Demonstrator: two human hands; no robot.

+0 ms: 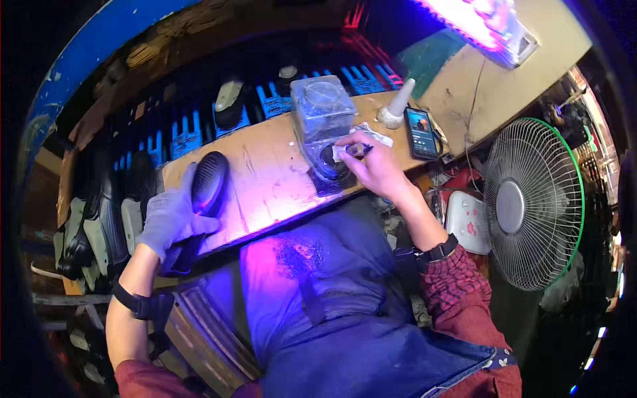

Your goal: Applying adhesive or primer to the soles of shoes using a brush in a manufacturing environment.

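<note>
My gloved left hand (171, 215) has a full grip around a black shoe sole (207, 188), held up at the near edge of the bench (265, 179). My bare right hand (377, 167) pinches a small brush (355, 150) narrowly, its tip at the dark opening of a glue pot (330, 161) just right of the sole, under a clear plastic jar (324, 108). I judge a light load and a wipe on the rim will keep drips off the bench. A phone (421, 132) lies beyond the pot.
</note>
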